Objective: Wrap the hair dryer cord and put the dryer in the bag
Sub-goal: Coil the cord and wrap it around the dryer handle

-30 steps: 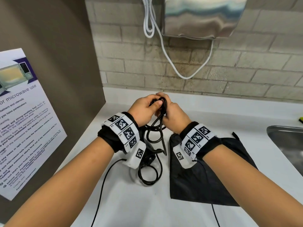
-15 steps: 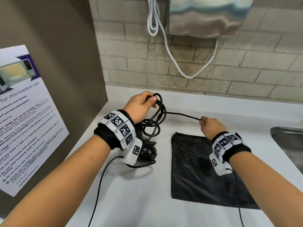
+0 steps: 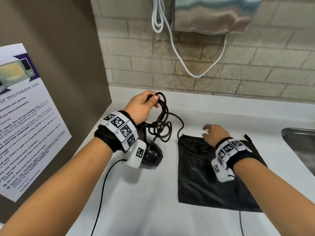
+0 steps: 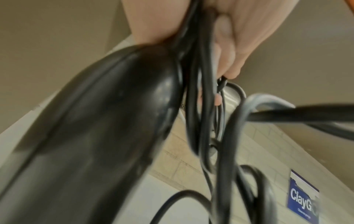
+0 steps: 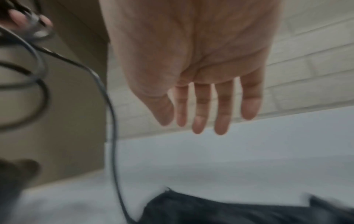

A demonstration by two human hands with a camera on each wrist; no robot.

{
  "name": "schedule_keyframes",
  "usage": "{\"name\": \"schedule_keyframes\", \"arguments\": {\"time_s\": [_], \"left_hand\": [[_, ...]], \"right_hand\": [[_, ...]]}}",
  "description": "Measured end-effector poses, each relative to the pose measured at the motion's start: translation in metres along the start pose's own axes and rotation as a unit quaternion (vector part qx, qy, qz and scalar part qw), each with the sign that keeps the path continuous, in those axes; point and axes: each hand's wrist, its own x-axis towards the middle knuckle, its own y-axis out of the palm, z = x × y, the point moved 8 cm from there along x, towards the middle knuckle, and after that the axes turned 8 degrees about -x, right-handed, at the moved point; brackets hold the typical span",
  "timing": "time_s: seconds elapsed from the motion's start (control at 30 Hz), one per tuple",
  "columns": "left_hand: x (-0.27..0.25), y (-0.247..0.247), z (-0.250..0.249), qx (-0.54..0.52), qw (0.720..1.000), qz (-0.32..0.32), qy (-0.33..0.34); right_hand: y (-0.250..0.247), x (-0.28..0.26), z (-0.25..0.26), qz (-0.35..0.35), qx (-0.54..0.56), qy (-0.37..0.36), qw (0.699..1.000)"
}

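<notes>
A black hair dryer (image 3: 151, 156) hangs just above a white counter (image 3: 153, 201), beneath the person's left wrist. Its cord (image 3: 161, 123) is gathered in loops gripped by the left hand (image 3: 142, 106). The left wrist view alone shows fingers (image 4: 226, 50) curled round the strands beside the dryer's body. A loose strand runs down toward the flat black bag (image 3: 204, 181). The right hand (image 3: 214, 133) hovers over the bag's top edge; only the right wrist view shows its fingers (image 5: 201, 109) straight, holding nothing.
</notes>
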Motion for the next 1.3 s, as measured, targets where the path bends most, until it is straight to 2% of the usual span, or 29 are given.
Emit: {"name": "schedule_keyframes", "arguments": {"time_s": [0.07, 0.17, 0.23, 0.3, 0.37, 0.47, 0.53, 0.63, 0.73, 0.87, 0.97, 1.07, 1.2, 1.3], "left_hand": [[0.0, 0.011, -0.002, -0.001, 1.0, 0.019, 0.01], [-0.001, 0.022, -0.006, 0.013, 0.999, 0.045, 0.013], [-0.002, 0.026, -0.009, 0.021, 0.998, 0.06, 0.016], [-0.004, 0.026, -0.01, 0.038, 0.997, 0.06, 0.023], [-0.005, 0.023, -0.01, 0.046, 0.997, 0.051, 0.027], [-0.006, 0.014, -0.007, 0.018, 0.999, 0.037, 0.017], [-0.007, 0.009, -0.006, 0.009, 0.999, 0.03, 0.012], [-0.007, 0.011, -0.006, 0.007, 0.999, 0.035, 0.006], [-0.008, 0.02, -0.008, 0.006, 0.999, 0.05, 0.002], [-0.008, 0.03, -0.01, 0.003, 0.999, 0.053, 0.001], [-0.007, 0.032, -0.011, 0.009, 0.998, 0.058, -0.005], [-0.006, 0.033, -0.011, 0.015, 0.997, 0.069, -0.012], [-0.006, 0.038, -0.012, 0.02, 0.996, 0.087, -0.017], [-0.006, 0.04, -0.012, 0.025, 0.995, 0.094, -0.016]], "right_hand": [[-0.011, -0.001, 0.048, -0.026, 0.119, -0.118, 0.985], [-0.034, -0.024, 0.114, -0.036, 0.227, -0.299, 0.926], [-0.049, -0.034, 0.134, -0.05, 0.269, -0.349, 0.896], [-0.055, -0.034, 0.134, -0.066, 0.276, -0.338, 0.898], [-0.055, -0.025, 0.12, -0.101, 0.235, -0.291, 0.922], [-0.044, -0.002, 0.072, -0.114, 0.166, -0.146, 0.968], [-0.03, 0.006, 0.038, -0.087, 0.101, -0.05, 0.99], [0.001, 0.012, -0.008, -0.012, 0.062, 0.052, 0.997], [0.028, 0.011, -0.039, 0.055, -0.011, 0.103, 0.993], [0.041, 0.008, -0.064, 0.095, -0.113, 0.118, 0.982], [0.033, 0.005, -0.055, 0.109, -0.138, 0.109, 0.978], [0.006, 0.001, -0.027, 0.045, -0.1, 0.097, 0.989], [-0.022, -0.013, 0.022, -0.027, -0.118, 0.03, 0.992], [-0.037, -0.022, 0.061, -0.081, -0.108, -0.065, 0.989]]}}
